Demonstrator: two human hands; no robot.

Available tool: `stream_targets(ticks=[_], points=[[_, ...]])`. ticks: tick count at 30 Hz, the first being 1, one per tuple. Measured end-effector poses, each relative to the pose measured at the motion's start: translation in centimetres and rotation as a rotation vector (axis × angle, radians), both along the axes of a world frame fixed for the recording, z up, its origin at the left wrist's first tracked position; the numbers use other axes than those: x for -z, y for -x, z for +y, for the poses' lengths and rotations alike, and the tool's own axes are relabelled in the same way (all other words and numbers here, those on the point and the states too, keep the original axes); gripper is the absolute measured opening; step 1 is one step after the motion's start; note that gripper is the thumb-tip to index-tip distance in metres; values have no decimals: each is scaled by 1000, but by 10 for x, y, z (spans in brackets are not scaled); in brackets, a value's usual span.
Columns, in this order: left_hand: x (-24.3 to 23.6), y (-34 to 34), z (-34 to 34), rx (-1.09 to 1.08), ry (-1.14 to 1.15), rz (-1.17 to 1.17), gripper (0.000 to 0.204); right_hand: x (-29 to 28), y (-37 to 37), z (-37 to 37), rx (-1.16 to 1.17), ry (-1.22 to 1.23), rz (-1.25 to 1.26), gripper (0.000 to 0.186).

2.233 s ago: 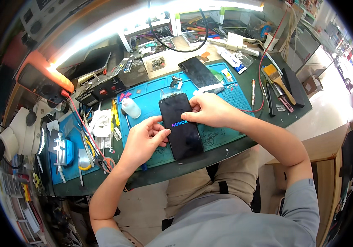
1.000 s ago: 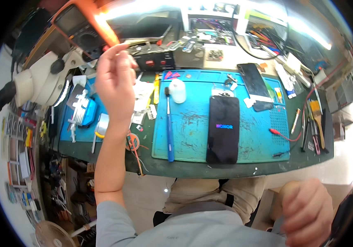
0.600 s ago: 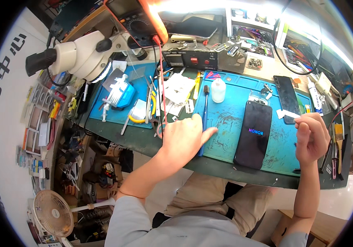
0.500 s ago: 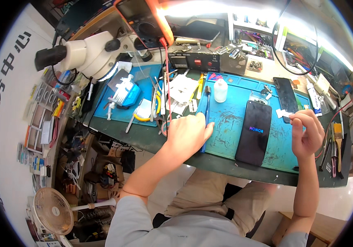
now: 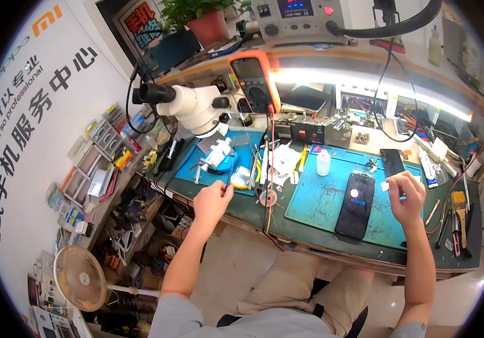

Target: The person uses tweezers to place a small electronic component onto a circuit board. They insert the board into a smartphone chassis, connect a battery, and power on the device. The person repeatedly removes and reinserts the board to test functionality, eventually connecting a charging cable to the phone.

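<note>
left hand (image 5: 212, 203): blue stick (image 5: 231, 173) pinched | right hand (image 5: 408, 198): fingers curled near phone (image 5: 357, 213), grip cannot be told | advice: stick best gripped lightly, held clear of red wire (image 5: 271, 169)

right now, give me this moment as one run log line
left hand: holding blue brush | right hand: over right side of big blue mat, hold unclear | lit phone: face up on mat

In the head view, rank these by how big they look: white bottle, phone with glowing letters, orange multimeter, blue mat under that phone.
1. Blue mat
2. Phone and orange multimeter: too alike to rank; nearness may differ
3. White bottle
</note>
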State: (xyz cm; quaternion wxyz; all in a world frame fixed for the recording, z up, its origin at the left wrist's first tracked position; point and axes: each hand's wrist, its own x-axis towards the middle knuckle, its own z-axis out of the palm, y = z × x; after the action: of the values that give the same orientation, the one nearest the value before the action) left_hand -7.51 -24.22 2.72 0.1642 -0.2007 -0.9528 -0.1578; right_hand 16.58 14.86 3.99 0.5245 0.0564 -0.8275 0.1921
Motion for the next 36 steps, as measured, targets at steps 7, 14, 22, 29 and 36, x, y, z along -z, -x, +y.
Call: stream_targets(ticks=[7, 14, 22, 29, 36], points=[[11, 50, 12, 17, 11, 160, 36, 5, 5, 1, 36, 5, 17, 9], [-47, 163, -77, -21, -372, 538, 16, -9, -14, 2, 164, 115, -7, 9], [-208, 424, -141, -105, -635, 502, 64, 54, -101, -70, 559, 77, -215, 18], [-232, 587, -79, 60, -764, 321, 66, 100, -85, -93, 1235, 112, -84, 28], [-253, 680, -146, 173, -650, 409, 51, 104, -63, -85, 1087, 199, -49, 20]])
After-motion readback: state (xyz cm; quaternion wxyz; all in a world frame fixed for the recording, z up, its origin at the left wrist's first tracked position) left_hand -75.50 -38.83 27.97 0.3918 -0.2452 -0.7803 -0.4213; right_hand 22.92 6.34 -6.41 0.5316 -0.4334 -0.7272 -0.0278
